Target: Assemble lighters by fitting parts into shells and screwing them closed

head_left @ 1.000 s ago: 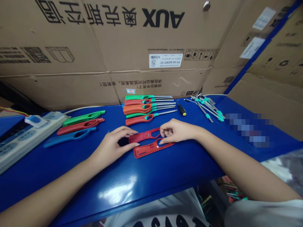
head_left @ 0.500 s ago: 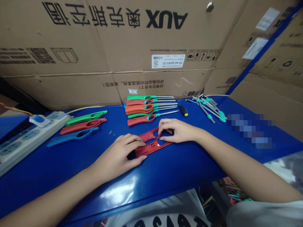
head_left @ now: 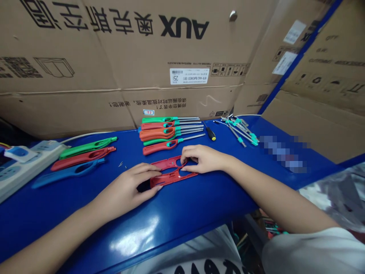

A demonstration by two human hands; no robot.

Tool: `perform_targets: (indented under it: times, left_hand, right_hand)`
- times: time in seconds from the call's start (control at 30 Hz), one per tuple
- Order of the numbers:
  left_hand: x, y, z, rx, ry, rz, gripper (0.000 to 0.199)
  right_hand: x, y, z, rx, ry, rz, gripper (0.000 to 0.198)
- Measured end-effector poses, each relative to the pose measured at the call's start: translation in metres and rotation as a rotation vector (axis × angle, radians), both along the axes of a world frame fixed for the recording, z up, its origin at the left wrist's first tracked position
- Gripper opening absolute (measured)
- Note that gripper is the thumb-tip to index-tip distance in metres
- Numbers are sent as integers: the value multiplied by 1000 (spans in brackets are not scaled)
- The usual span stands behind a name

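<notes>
Two red lighter casing halves [head_left: 171, 177] lie side by side on the blue table, their hollow inner sides facing up. My left hand [head_left: 138, 184] holds both at their left ends, thumb on the near half and fingers over the far one. At the other end, my right hand [head_left: 196, 159] is closed around the trigger loops, thumb and fingertips pinching where the halves meet. Some small screws [head_left: 121, 164] lie beyond my left hand. Just behind the casing halves is a row of assembled lighters [head_left: 159, 146] with metal tubes pointing right.
Empty green, red and blue casings [head_left: 85, 158] lie at left beside a white power strip [head_left: 25, 161]. A screwdriver [head_left: 211, 133] and a pile of metal tubes with teal parts [head_left: 242, 131] are at back right. A cardboard wall [head_left: 114, 76] stands behind the table [head_left: 222, 205].
The head view has swung to the right, so everything sits further left in the picture. Both hands keep their grip on the red casing halves, with hardly any visible movement.
</notes>
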State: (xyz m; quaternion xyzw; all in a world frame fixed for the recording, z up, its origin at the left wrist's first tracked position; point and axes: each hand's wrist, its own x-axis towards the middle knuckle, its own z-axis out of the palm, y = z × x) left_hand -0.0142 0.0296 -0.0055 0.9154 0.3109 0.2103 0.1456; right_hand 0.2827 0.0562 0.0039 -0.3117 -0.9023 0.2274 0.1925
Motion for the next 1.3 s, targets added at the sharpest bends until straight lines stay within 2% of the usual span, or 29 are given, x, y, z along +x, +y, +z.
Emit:
perform_targets:
  times: [0.1, 0.17, 0.23, 0.3, 0.37, 0.47, 0.6, 0.7, 0.8, 1.03, 1.3]
  left_hand:
    - [-3, 3, -1, 4, -9, -4, 30]
    - [-3, 3, -1, 14, -12, 0, 31]
    - [-3, 3, -1, 23, -15, 1, 31]
    - [-3, 2, 0, 26, -17, 2, 31]
    - [-3, 2, 0, 23, -14, 7, 32]
    - [-3, 2, 1, 20, -23, 17, 32]
    - [-3, 3, 0, 32, -43, 8, 31]
    - [-3, 4, -1, 39, -35, 2, 31]
    - [-4, 4, -1, 52, -23, 0, 32]
    - [-3, 3, 2, 102, -22, -40, 31]
    - [-2, 3, 5, 149, 8, -72, 32]
  right_hand:
    - [0, -1, 0, 49, -8, -3, 20]
    - [1, 0, 3, 119, -10, -60, 24]
    - [7, 4, 7, 191, -64, -282, 23]
    - [18, 11, 12, 221, -158, -639, 22]
    - [36, 20, 18, 209, -207, -914, 25]
    - [74, 32, 27, 136, -289, -1200, 26]
    - [123, 39, 35, -72, -409, -1436, 23]
    - [141, 41, 35, -174, -445, -1469, 21]
    - [143, 44, 30, -212, -454, -1449, 20]
    - [138, 53, 15, -211, -462, -1430, 26]
    - [141, 52, 20, -118, -367, -1455, 23]
